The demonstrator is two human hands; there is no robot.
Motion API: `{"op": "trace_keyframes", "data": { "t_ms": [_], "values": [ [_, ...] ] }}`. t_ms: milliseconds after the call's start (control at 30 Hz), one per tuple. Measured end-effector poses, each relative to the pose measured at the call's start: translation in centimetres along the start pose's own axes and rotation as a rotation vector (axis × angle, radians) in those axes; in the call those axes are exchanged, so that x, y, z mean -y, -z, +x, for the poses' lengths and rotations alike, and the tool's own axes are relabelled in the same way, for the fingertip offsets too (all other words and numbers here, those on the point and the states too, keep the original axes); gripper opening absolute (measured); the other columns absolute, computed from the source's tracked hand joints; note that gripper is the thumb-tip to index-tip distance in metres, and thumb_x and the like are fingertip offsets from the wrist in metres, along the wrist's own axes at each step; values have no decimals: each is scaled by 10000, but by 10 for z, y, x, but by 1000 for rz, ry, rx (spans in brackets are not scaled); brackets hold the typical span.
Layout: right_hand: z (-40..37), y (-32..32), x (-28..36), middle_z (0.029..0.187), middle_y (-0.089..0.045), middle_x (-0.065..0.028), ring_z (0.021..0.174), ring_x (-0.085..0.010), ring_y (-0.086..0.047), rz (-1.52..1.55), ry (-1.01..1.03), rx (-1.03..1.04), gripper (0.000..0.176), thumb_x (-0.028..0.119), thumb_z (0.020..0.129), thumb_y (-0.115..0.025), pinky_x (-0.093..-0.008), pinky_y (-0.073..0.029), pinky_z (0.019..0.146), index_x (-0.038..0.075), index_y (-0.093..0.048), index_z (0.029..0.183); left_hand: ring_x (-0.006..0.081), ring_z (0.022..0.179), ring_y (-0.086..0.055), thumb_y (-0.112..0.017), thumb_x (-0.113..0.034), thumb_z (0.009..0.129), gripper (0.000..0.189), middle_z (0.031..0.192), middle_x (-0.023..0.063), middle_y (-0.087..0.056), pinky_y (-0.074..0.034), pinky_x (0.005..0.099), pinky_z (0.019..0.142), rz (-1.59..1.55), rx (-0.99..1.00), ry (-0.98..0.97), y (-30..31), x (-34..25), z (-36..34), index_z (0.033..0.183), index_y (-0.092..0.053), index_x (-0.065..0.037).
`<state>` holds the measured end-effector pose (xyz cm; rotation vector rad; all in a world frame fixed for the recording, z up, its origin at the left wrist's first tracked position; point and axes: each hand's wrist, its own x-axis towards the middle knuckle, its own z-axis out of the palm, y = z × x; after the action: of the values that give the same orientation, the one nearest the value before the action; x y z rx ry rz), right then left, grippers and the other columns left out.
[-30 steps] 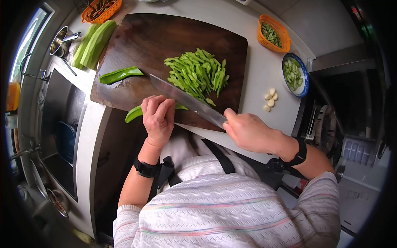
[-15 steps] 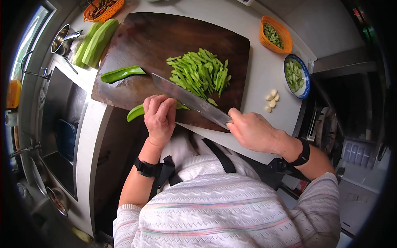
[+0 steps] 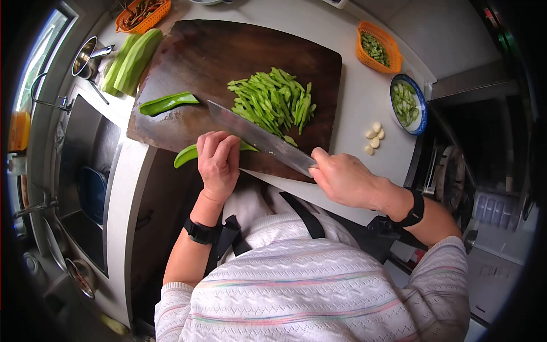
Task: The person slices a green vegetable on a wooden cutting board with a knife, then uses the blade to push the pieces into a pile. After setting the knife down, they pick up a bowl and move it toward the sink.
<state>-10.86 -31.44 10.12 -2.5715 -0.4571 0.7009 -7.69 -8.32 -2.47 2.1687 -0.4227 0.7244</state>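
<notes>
My right hand [image 3: 348, 180] is closed around the handle of a broad kitchen knife [image 3: 259, 139], its blade slanting up and left across the dark wooden cutting board [image 3: 256, 43]. With bent fingers, my left hand [image 3: 219, 162] presses a long green pepper piece [image 3: 186, 155] on the board's near edge, close beside the blade. The pepper's middle is hidden under those fingers. Beyond the knife lies a heap of sliced green strips [image 3: 270, 102]. Another glossy pepper piece [image 3: 168, 104] rests on the board's left side.
Peeled pale-green gourds [image 3: 135, 60] lie at the board's left, near a metal pot [image 3: 85, 57] and the sink [image 3: 105, 137]. On the right are garlic cloves [image 3: 373, 137], a blue-rimmed bowl [image 3: 422, 108] and an orange basket [image 3: 393, 65]. Another orange basket [image 3: 151, 20] stands at upper left.
The whole view has shifted very slightly. Both hands and the knife keep nearly the same place on the board, and both grips are unchanged.
</notes>
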Motion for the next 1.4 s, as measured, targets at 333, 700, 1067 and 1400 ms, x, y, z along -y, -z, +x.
{"op": "trace_keyframes", "data": {
  "t_ms": [333, 700, 1067, 1400],
  "values": [
    [31, -15, 0, 655, -582, -242, 668, -448, -594, 51, 58, -36, 203, 143, 928, -516, -511, -465, 613, -31, -418, 897, 281, 860, -572, -690, 61, 736, 192, 886, 76, -592, -478, 348, 753, 4, 14, 3, 0, 0, 0, 879, -628, -52],
    [0, -3, -37, 608, -590, -151, 612, -397, -614, -194, 90, -227, 176, 190, 910, -564, -492, -488, 560, 45, -465, 913, 303, 880, -558, -669, 51, 728, 224, 909, 90, -589, -469, 378, 787, 14, 96, -85, 10, 0, 3, 922, -645, -58],
    [29, 28, -62, 681, -645, -160, 677, -391, -642, -296, 189, -341, 164, 215, 882, -593, -491, -513, 640, 60, -541, 880, 305, 980, -547, -589, 59, 609, 424, 1006, 72, -585, -442, 415, 847, 112, 390, -237, 32, 7, 20, 992, -659, -109],
    [-2, 25, -50, 691, -658, -58, 658, -284, -661, -65, 272, -632, 188, 133, 792, -680, -405, -510, 577, 113, -515, 881, 322, 999, -550, -610, 42, 642, 416, 1026, 84, -590, -426, 444, 896, 287, 221, -227, 26, 22, 28, 1018, -671, -124]
  ]
}}
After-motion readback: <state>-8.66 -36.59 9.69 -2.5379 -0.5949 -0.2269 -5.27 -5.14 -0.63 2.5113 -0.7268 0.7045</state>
